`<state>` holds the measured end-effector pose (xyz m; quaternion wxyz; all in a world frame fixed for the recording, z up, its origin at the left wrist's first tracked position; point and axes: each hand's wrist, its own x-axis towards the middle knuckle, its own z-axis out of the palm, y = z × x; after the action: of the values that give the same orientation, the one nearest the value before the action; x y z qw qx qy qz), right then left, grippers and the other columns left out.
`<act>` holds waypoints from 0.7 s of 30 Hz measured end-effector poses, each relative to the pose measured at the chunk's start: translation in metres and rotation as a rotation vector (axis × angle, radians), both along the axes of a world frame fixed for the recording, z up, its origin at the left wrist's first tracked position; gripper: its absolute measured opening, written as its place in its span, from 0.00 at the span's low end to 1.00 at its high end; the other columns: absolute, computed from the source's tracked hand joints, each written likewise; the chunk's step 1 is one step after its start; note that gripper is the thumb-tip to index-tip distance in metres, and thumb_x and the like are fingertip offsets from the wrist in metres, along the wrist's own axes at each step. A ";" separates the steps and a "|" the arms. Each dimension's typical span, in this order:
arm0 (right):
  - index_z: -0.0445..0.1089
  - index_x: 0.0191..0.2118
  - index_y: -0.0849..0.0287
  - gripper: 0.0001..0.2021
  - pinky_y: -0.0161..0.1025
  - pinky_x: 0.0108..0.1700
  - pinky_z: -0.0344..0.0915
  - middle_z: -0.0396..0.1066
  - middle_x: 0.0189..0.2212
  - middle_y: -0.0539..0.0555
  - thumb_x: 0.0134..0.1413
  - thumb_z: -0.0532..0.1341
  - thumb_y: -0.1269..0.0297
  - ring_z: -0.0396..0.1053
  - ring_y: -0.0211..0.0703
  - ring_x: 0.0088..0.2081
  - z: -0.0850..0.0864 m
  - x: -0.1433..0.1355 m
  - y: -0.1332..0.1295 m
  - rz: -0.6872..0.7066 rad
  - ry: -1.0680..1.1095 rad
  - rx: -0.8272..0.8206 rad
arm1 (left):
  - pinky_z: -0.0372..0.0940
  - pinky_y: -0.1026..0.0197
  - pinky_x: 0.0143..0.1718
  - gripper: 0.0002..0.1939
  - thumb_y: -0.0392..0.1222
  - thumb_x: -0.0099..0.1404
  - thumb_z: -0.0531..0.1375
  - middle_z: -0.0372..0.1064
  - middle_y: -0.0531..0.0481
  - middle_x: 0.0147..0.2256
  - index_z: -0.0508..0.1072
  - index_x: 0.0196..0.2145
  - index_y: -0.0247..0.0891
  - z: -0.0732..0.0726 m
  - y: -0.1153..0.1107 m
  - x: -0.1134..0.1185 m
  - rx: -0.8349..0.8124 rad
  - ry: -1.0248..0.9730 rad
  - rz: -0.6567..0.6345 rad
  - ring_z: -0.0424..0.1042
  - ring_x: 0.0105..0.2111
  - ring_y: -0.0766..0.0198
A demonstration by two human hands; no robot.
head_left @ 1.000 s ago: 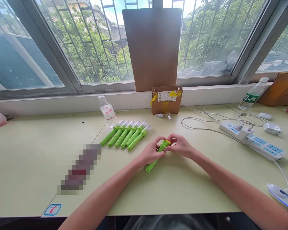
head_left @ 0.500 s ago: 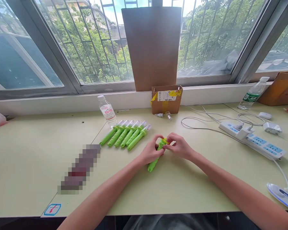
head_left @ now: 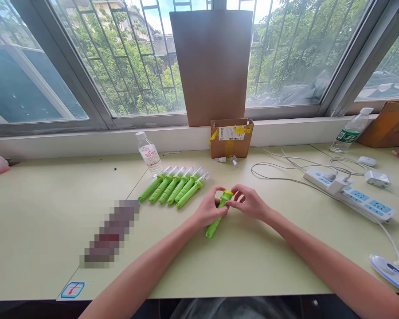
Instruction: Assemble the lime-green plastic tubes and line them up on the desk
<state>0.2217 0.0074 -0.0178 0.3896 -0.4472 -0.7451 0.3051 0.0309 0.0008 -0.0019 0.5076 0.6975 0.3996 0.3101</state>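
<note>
A green tube with a yellow ring at its upper end (head_left: 214,226) lies tilted over the table, and my left hand (head_left: 209,208) is wrapped round its middle. On the right side of its top, my right hand (head_left: 249,203) has its fingers curled with the fingertips at the tube, close to the yellow ring. To the left, several green tubes with clear tops (head_left: 188,195) lie side by side in a slanted row. A small clear cap (head_left: 234,161) and a white piece (head_left: 221,159) lie in front of the cardboard box.
The cardboard box (head_left: 232,148) stands by the window ledge. A water bottle (head_left: 149,155) is behind the row, another (head_left: 350,131) at the back right. A power strip (head_left: 369,202) with cables lies right; a blurred dark object (head_left: 111,235) lies left.
The fingers of my right hand have moved slightly off the yellow ring, so more of it shows. My left hand keeps its hold on the tube.
</note>
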 end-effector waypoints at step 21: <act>0.65 0.47 0.52 0.17 0.44 0.36 0.71 0.71 0.39 0.55 0.52 0.62 0.56 0.71 0.42 0.32 0.001 0.002 -0.004 -0.026 -0.138 0.306 | 0.56 0.65 0.29 0.22 0.39 0.63 0.53 0.70 0.53 0.27 0.59 0.55 0.42 0.004 0.007 -0.010 0.665 0.464 0.092 0.68 0.25 0.64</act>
<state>0.2235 0.0039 -0.0171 0.4049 -0.4122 -0.8019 0.1517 0.0212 0.0082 0.0021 0.1361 0.8565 0.4124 0.2791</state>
